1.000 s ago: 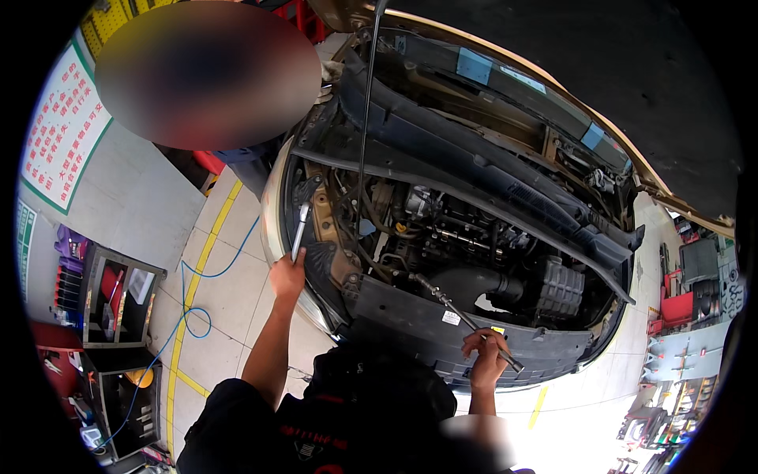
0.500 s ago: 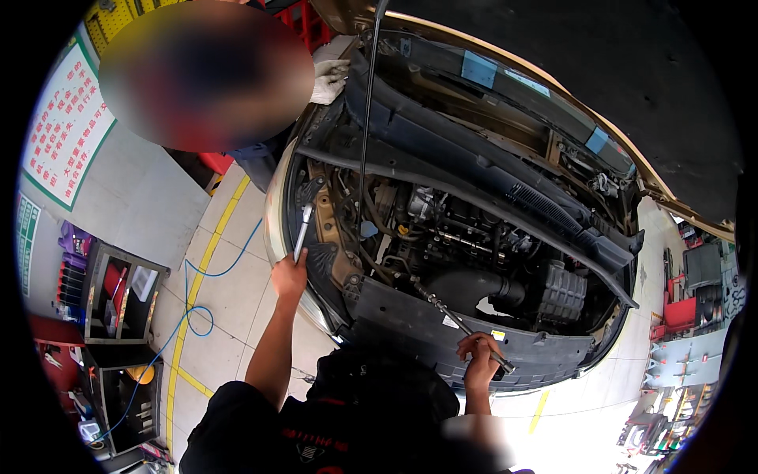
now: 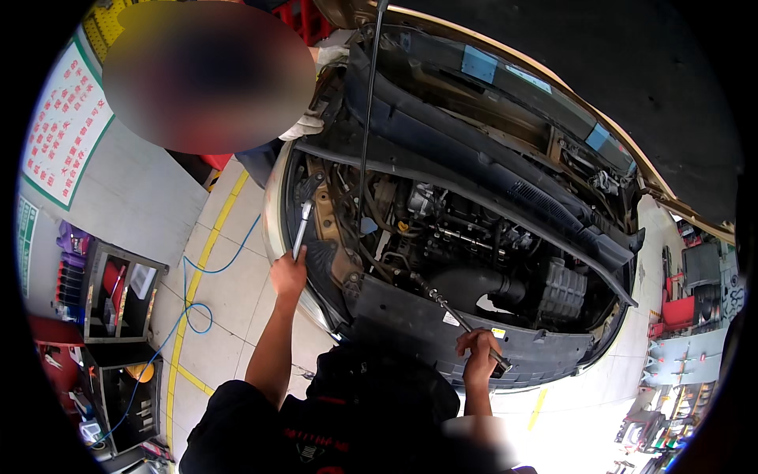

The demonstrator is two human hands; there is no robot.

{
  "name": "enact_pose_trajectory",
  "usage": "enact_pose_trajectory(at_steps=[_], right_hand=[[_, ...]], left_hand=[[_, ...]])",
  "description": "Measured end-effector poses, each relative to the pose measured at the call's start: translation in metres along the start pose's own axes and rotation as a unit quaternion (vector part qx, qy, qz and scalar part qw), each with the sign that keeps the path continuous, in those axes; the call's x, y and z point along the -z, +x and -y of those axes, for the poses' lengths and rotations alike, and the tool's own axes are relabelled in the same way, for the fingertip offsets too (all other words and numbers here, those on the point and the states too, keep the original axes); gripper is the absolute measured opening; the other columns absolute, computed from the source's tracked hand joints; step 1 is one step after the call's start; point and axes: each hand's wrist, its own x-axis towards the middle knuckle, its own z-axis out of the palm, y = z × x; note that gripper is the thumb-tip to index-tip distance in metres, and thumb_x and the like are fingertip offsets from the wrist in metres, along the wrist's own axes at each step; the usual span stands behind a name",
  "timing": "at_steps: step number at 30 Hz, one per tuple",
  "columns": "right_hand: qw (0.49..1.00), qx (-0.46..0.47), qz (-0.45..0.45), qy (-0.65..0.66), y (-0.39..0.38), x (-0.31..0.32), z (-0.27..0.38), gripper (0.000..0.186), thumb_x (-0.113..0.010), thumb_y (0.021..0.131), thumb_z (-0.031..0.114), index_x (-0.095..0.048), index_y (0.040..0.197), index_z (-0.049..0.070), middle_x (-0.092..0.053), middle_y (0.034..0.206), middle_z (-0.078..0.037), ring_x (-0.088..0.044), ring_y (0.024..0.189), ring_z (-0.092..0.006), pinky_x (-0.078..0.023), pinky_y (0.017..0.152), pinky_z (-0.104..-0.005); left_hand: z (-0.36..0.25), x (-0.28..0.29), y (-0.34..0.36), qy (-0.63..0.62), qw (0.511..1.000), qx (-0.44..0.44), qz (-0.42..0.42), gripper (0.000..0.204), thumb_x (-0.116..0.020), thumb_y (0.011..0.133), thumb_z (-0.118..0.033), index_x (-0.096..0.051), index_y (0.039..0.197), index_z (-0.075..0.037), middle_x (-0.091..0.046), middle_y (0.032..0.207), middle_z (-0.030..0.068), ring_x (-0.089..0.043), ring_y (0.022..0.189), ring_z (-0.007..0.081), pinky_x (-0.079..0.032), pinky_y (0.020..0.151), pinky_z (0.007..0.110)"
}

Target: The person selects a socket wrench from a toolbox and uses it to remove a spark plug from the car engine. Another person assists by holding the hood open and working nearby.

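Note:
I look down into a car's open engine bay (image 3: pixel 458 237) with the bonnet raised on a prop rod (image 3: pixel 368 118). My left hand (image 3: pixel 289 273) grips the handle of a silver ratchet wrench (image 3: pixel 302 225) whose head sits at the bay's left corner. My right hand (image 3: pixel 478 353) holds a long metal extension tool (image 3: pixel 454 312) that slants up-left into the engine, over the black front panel (image 3: pixel 410 316). A dark cloth or garment (image 3: pixel 371 387) lies below between my arms.
Another person stands at the upper left, a white-gloved hand (image 3: pixel 304 126) resting on the car's edge. A blue hose (image 3: pixel 201 284) loops over the tiled floor with yellow lines. Tool trolleys (image 3: pixel 110 292) stand at the left; red equipment (image 3: pixel 679 308) at the right.
The view has shifted slightly. My right hand has moved a little down and right along the long tool. My left hand stays on the ratchet.

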Motion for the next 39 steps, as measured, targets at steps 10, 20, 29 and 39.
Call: enact_pose_trajectory(at_steps=[10,20,29,39], right_hand=[[0.998,-0.03,-0.049,-0.027,0.015,0.007,0.005,0.047,-0.041,0.11,0.034,-0.063,0.093,-0.004,-0.067,0.078,-0.016,-0.06,0.061,-0.0182,-0.046,0.055,-0.0304],[0.988,-0.015,-0.098,-0.121,0.014,0.03,0.045,0.044,-0.045,0.11,0.028,-0.068,0.092,-0.004,-0.065,0.067,-0.008,-0.054,0.055,-0.009,-0.044,0.053,-0.0244],[0.989,-0.015,-0.118,-0.085,0.004,0.029,0.024,0.046,-0.042,0.11,0.033,-0.066,0.094,-0.003,-0.066,0.067,-0.009,-0.055,0.052,-0.0094,-0.041,0.049,-0.0239],[0.991,-0.023,-0.128,-0.026,0.005,0.031,0.023,0.042,-0.045,0.11,0.029,-0.066,0.095,-0.003,-0.065,0.069,-0.008,-0.054,0.055,-0.0095,-0.043,0.053,-0.0245]], left_hand=[[0.01,-0.011,0.006,-0.018,0.999,-0.012,-0.024,0.057,-0.057,0.099,-0.055,-0.072,0.085,-0.002,-0.069,0.077,0.0271,-0.068,0.077,0.0492,-0.054,0.07,0.057],[0.009,-0.012,0.01,-0.013,0.999,-0.038,-0.035,0.057,-0.058,0.098,-0.055,-0.072,0.084,-0.001,-0.069,0.077,0.028,-0.068,0.078,0.05,-0.053,0.07,0.057],[0.009,-0.011,0.01,-0.01,0.999,-0.036,-0.035,0.059,-0.058,0.097,-0.055,-0.074,0.087,0.001,-0.071,0.08,0.0274,-0.069,0.08,0.0482,-0.054,0.073,0.057],[0.017,-0.016,0.015,-0.034,0.998,-0.038,-0.03,0.058,-0.06,0.096,-0.056,-0.075,0.09,0.0,-0.071,0.085,0.0283,-0.069,0.085,0.0494,-0.054,0.075,0.057]])
